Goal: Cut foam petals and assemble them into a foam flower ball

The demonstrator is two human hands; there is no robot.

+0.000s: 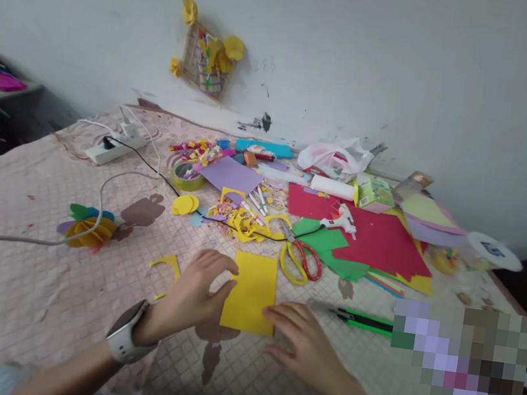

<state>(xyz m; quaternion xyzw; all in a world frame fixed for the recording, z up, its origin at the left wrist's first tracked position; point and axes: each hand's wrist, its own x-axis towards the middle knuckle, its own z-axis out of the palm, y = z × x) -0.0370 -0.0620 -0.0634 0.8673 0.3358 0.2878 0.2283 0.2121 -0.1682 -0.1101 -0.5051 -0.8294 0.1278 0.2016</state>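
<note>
A rectangular sheet of yellow card (251, 292) lies flat on the quilted bedspread (34, 296). My left hand (194, 292), with a white-strapped watch (125, 332) on its wrist, grips the sheet's left edge between thumb and fingers. My right hand (301, 345) rests at the lower right edge, its fingertips on the card and its fingers apart. Just left of my left hand lies a curved yellow paper scrap (168, 264). Red-and-yellow-handled scissors (298, 261) sit above the sheet, and a green utility knife (358, 321) lies right of it.
Red paper (380, 240), green paper (321, 239), purple paper (230, 175), a hot glue gun (339, 220), a tape roll (188, 176) and scattered yellow scraps crowd the far side. A cable crosses the bedspread from a power strip (113, 147). A wall (361, 61) stands behind.
</note>
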